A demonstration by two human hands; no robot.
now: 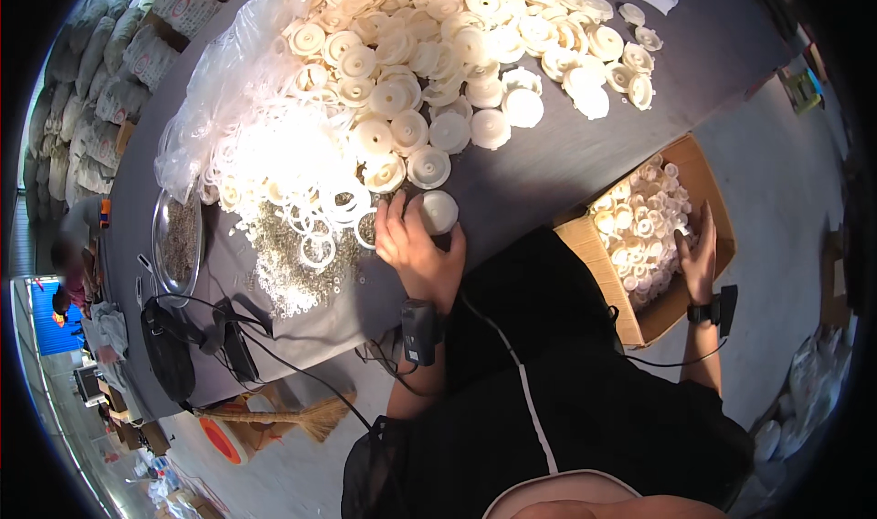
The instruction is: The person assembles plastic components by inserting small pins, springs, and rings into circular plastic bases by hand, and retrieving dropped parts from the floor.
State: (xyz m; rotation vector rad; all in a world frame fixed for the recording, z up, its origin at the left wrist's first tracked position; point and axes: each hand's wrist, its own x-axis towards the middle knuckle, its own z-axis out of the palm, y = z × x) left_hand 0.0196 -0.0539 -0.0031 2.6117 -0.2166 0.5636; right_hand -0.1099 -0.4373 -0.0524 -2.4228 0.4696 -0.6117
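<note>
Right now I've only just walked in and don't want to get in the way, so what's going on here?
Someone's left hand holds a round white cap at the table, near a heap of pale round pieces, white rings and tiny loose parts. The right hand is at the right side of a cardboard box, looking open, with nothing clearly in its grip. Many small white parts lie in the box.
</note>
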